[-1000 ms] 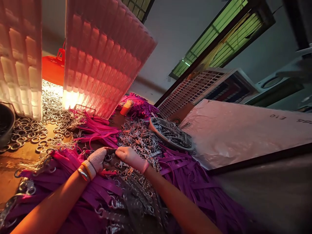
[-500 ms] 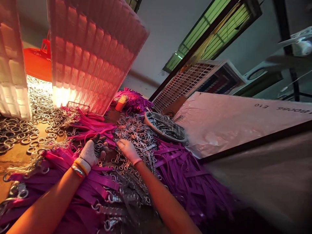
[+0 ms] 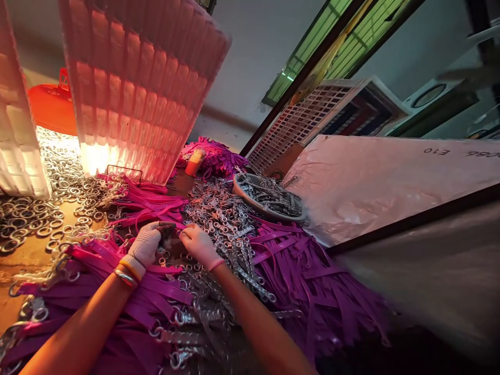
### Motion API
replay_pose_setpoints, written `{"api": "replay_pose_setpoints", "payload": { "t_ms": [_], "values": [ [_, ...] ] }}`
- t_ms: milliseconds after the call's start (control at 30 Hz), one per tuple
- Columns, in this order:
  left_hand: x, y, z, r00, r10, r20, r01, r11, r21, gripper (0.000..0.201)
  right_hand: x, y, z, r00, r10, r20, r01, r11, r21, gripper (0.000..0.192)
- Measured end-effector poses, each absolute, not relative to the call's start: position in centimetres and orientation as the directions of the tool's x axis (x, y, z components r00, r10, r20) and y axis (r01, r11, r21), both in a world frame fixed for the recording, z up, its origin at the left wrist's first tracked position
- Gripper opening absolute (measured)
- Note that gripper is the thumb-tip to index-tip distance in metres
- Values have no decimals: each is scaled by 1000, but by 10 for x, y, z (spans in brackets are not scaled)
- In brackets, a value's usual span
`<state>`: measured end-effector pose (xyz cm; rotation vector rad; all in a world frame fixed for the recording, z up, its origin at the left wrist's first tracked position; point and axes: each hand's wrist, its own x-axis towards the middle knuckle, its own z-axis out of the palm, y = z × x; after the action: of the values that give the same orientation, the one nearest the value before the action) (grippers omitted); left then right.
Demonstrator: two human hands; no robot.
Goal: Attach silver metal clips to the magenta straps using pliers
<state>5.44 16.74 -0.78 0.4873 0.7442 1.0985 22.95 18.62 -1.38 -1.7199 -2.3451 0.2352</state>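
My left hand (image 3: 147,244), in a white dotted glove with darkened fingertips, is closed and turned palm down. The metal rings it held a moment ago are hidden beneath it. Close by on its right, my right hand (image 3: 198,245), in a thin white glove, pinches at the fingertips; whatever is between them is too small to make out. Pink-purple straps (image 3: 152,205) lie just beyond both hands. More purple straps with metal clasps (image 3: 128,312) spread under my left forearm. Beside my right hand is a heap of silver chain-like links (image 3: 222,208).
A grey bowl (image 3: 235,188) of metal links stands behind the heap. Purple straps (image 3: 312,281) pile up at right. Loose metal rings (image 3: 29,219) cover the left under an orange lamp (image 3: 50,107). Ribbed translucent panels (image 3: 140,94) stand upright; an orange-and-white bottle (image 3: 194,162) sits behind.
My left hand has turned from palm up, with rings showing, to palm down. My right hand has moved left, so its fingertips come close to the left ones. The view has shifted slightly.
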Motion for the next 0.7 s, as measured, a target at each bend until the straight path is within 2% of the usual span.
{"api": "replay_pose_setpoints", "payload": {
  "t_ms": [67, 133, 200, 300, 367, 433, 567, 700],
  "values": [
    [54, 163, -1, 125, 977, -172, -471, 211, 856, 16, 234, 167, 0, -349, 929, 123, 880, 370, -298, 22],
    [55, 158, 8, 96, 994, 46, -156, -30, 987, 22, 239, 145, 14, -422, 886, 194, 817, 464, -342, 17],
    [58, 151, 16, 210, 956, 204, 144, -237, 961, 27, 244, 125, 25, -481, 827, 292, 731, 562, -387, 16],
    [61, 138, 32, 361, 902, 235, 296, -351, 888, 32, 248, 103, 36, -482, 790, 379, 627, 613, -481, 17],
    [60, 127, 45, 391, 897, 206, 314, -341, 886, 30, 248, 93, 42, -445, 805, 393, 563, 593, -576, 18],
    [56, 116, 58, 367, 921, 131, 271, -240, 932, 29, 246, 84, 49, -397, 813, 426, 488, 580, -653, 20],
    [42, 90, 76, 262, 964, -42, -3, 44, 999, 26, 235, 60, 69, -336, 829, 448, 413, 557, -721, 20],
    [29, 64, 68, 250, 948, -198, -213, 253, 944, 28, 224, 41, 77, -365, 869, 335, 405, 472, -783, 23]
  ]
}}
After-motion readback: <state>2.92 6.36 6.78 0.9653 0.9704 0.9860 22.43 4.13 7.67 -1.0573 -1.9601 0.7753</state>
